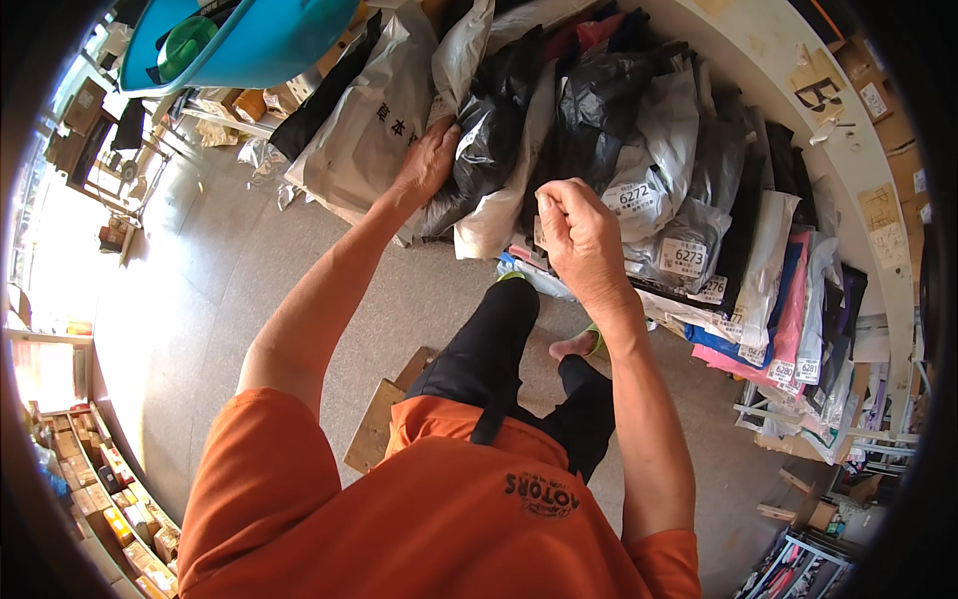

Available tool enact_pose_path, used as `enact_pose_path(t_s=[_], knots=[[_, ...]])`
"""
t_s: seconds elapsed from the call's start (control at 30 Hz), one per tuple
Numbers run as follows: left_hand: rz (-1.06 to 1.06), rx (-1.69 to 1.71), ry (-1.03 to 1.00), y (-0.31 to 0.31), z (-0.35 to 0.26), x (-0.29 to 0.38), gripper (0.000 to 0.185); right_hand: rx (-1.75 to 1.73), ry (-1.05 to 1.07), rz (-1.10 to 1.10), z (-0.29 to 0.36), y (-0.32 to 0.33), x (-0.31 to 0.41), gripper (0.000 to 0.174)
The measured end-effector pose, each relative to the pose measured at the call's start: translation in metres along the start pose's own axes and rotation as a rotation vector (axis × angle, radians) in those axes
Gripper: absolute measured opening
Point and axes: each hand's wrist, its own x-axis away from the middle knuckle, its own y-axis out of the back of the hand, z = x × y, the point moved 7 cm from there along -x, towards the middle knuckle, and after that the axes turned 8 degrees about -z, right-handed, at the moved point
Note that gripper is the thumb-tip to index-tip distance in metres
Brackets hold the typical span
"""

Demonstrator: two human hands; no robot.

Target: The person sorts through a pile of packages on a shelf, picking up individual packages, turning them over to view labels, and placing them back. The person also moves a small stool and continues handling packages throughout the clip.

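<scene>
Packed plastic mailing bags stand side by side on a shelf before me. My left hand [430, 161] lies with its fingers between a large grey-white bag [352, 135] and a crumpled black bag [490, 138]; whether it grips either cannot be told. Farther right, my right hand [580, 228] is raised with curled fingers in front of the bags, its thumb against the forefinger. Whether something small is between them cannot be seen. Close beside it are a grey bag with a white label [632, 198] and another labelled clear-grey bag [685, 254].
A blue plastic tub [262, 45] holding a roll of green tape [187, 46] is at the upper left. More bags, including a pink one [793, 322], continue right. A wooden stool [374, 427] is beneath me. Shelves of small cartons [93, 498] stand lower left.
</scene>
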Motion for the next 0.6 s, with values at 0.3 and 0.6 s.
enact_pose_path(t_s=[0.3,0.6], knots=[[-0.207,-0.248,-0.169,0.074,-0.042,-0.011,0.032,0.09,0.035,-0.043,-0.013,0.04,0.026,0.004],[0.17,-0.715,0.103,0.121,0.017,-0.047,0.061,0.093,-0.106,-0.021,-0.03,0.07,0.058,0.004]])
